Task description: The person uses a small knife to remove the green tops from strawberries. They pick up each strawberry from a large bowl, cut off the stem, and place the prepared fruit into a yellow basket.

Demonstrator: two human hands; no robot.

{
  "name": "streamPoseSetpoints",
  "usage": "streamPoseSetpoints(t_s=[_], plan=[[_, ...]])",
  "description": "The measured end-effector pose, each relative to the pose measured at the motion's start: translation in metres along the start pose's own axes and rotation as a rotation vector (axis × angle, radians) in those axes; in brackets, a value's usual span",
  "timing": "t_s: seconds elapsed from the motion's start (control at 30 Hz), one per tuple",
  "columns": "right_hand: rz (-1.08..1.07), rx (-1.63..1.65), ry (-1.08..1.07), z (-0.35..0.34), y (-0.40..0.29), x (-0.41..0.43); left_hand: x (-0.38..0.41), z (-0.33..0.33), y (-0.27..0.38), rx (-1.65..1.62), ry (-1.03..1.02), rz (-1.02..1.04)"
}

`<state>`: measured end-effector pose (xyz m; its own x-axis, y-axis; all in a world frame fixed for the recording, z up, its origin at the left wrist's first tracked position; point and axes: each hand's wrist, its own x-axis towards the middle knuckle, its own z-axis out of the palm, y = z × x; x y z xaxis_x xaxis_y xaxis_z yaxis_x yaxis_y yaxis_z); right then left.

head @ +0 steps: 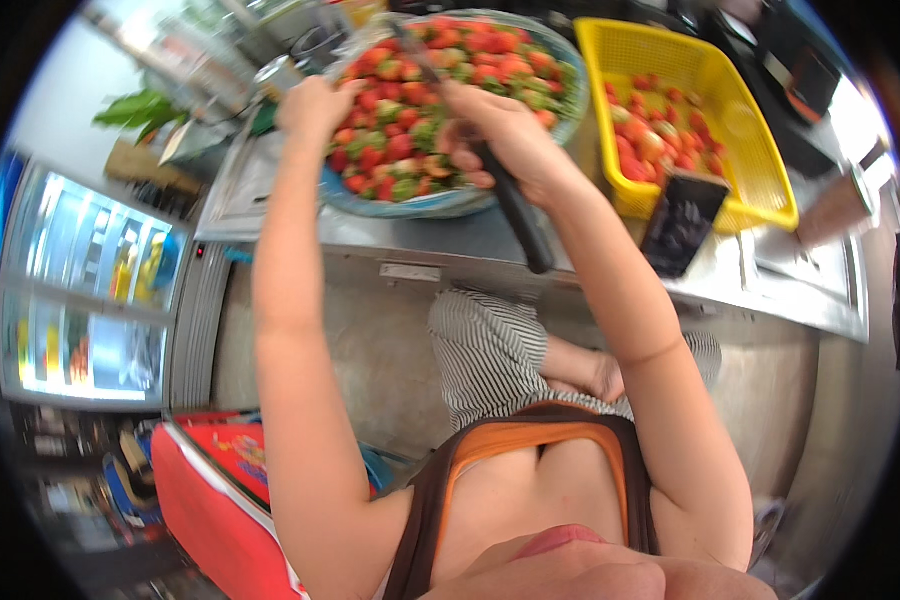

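Observation:
A wide blue-green basin (390, 210) heaped with strawberries (400, 146), many with green leaves on, stands on the metal counter before me. My right hand (495, 131) is over the basin, its fingers wrapped around a knife (511, 199). The knife's black handle points back towards me, and its blurred blade reaches out over the fruit. At the basin's left edge is my left hand (313, 111), fingers among or beside the strawberries; whether it grips one is hidden. Right of the basin, a yellow plastic basket (757, 150) contains strawberries without visible leaves.
A dark phone-like device (684, 223) leans against the basket's near side. A tall cup (836, 206) of brownish content stands at the right on the metal counter (390, 238). Behind my left hand are a can (278, 77) and a leafy plant (141, 112). A lit glass-door fridge (94, 285) is at left.

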<state>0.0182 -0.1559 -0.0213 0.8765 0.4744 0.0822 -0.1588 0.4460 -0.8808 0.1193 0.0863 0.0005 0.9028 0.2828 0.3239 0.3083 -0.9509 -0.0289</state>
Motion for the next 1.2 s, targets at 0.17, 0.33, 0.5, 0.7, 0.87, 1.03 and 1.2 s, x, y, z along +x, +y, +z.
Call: streamPoseSetpoints(t_s=[0.17, 0.33, 0.5, 0.7, 0.87, 1.03, 1.2], plan=[[-0.009, 0.026, -0.066, 0.001, 0.007, 0.003, 0.006, -0.007, 0.003, 0.208, -0.012, -0.052], [-0.076, 0.018, -0.123, -0.008, 0.010, 0.005, -0.002, -0.004, 0.024, 0.175, -0.014, -0.055], [-0.065, -0.012, -0.116, -0.007, 0.007, 0.004, -0.007, -0.008, 0.022, 0.123, 0.057, 0.064], [-0.092, 0.022, -0.124, -0.006, 0.006, 0.000, -0.016, -0.004, 0.002, -0.587, 0.025, 0.154], [-0.099, -0.001, -0.162, -0.006, 0.005, -0.001, -0.055, 0.004, -0.014, -1.865, -0.681, 0.093], [-0.050, -0.030, -0.080, 0.001, -0.002, -0.010, -0.104, -0.007, 0.008, -2.116, -0.739, -0.001], [-0.151, -0.075, -0.169, 0.000, 0.004, -0.011, -0.121, -0.011, 0.019, -1.950, -0.459, 0.184]])
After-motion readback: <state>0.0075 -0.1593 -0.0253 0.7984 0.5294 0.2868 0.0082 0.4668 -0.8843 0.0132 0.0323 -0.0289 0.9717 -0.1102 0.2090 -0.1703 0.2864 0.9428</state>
